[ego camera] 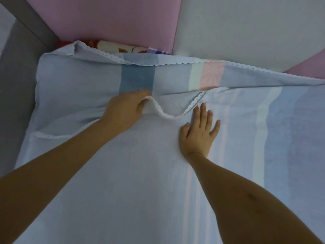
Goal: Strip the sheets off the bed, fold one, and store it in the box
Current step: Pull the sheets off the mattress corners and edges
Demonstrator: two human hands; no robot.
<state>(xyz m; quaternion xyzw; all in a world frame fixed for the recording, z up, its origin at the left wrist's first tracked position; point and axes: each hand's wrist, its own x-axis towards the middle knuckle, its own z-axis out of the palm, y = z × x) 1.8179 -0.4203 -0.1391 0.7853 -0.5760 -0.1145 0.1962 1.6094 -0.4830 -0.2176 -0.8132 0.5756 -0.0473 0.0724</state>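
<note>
A light blue striped sheet (137,173) with a white lace edge lies spread over the bed, one layer folded onto another. My left hand (126,108) pinches the lace edge of the upper layer near the dark blue stripe. My right hand (198,131) rests flat on the sheet with its fingers spread, just right of the sagging edge. No box is in view.
A floral pillow or cloth (112,47) peeks out behind the sheet's far edge. Pink and white wall panels (109,18) stand behind the bed. A grey floor or bed frame (15,76) runs along the left side.
</note>
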